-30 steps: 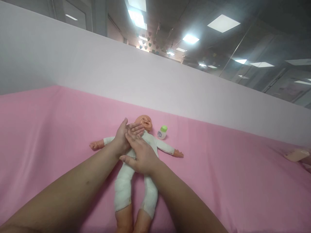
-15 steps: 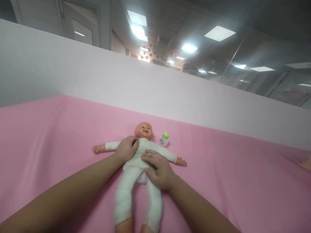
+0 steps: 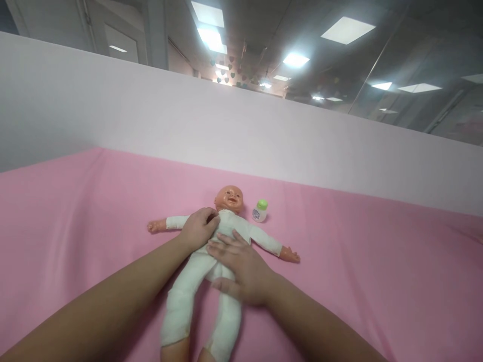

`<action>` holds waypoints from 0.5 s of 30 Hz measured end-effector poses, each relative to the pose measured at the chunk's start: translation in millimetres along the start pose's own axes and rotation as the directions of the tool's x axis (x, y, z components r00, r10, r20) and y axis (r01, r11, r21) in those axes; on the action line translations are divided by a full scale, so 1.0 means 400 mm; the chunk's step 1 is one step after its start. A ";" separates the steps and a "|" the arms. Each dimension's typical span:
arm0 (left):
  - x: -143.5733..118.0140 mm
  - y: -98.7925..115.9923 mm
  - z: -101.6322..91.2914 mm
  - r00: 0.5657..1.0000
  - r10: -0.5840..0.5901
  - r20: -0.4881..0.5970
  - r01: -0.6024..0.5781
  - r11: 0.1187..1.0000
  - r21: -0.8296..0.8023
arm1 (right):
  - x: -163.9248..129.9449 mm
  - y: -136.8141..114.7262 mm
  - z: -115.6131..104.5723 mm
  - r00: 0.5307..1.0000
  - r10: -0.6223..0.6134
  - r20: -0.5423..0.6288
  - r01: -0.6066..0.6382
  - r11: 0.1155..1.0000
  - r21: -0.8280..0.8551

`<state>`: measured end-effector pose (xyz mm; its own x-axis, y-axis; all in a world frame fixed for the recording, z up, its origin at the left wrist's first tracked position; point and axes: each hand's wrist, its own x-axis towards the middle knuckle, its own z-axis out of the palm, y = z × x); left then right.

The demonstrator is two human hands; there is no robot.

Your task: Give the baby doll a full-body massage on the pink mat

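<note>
A baby doll (image 3: 221,271) with a white cloth body lies on its back, arms stretched out to both sides. Its head (image 3: 229,198) points toward the far wall, and the feet run out of view at the bottom. My left hand (image 3: 199,229) is curled at the doll's chest and shoulder on the left side, thumb on the cloth and fingertips partly hidden. Flat on the doll's belly lies my right hand (image 3: 243,266), fingers spread and palm down. Beside the doll's head, to the right, stands a small clear bottle (image 3: 260,212) with a green cap.
Pink sheeting (image 3: 362,261) covers the surface under the doll, with a few creases. A low white wall (image 3: 188,120) runs along the back. Above it are glass panels (image 3: 400,65) with bright ceiling lights showing.
My right hand has shifted slightly left across the belly, its fingers more spread. The doll's legs have swung left, while its head sits a little further right. My left hand stays at the chest.
</note>
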<state>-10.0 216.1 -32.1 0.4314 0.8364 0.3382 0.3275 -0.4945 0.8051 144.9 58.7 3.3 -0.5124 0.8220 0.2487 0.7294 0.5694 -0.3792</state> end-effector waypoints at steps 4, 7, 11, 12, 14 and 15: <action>-0.008 -0.002 0.016 0.997 0.075 -0.036 -0.073 0.996 0.049 | 0.004 0.090 -0.005 0.988 0.139 -0.063 -0.142 0.989 -0.047; -0.014 -0.002 0.028 0.992 0.114 -0.060 -0.111 0.993 0.048 | 0.011 0.149 0.003 0.948 0.281 -0.147 -0.289 0.957 -0.038; -0.022 0.004 0.033 0.985 0.162 -0.055 -0.157 0.984 0.084 | 0.039 0.180 0.007 0.864 0.437 -0.250 -0.454 0.891 -0.011; -0.023 0.005 0.033 0.986 0.159 -0.052 -0.153 0.983 0.096 | 0.049 0.181 0.006 0.848 0.469 -0.246 -0.487 0.874 -0.014; -0.024 0.007 0.030 0.989 0.143 -0.045 -0.136 0.982 0.129 | 0.068 0.184 0.000 0.813 0.544 -0.206 -0.562 0.826 -0.039; -0.024 0.008 0.027 0.990 0.137 -0.037 -0.130 0.980 0.148 | 0.076 0.186 -0.004 0.790 0.582 -0.191 -0.601 0.797 -0.058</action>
<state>-4.0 203.8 -38.0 0.4405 0.7689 0.4635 0.3894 -0.6288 0.6730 184.1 125.9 -16.0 0.1065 0.9836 0.1458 0.9155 -0.0398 -0.4003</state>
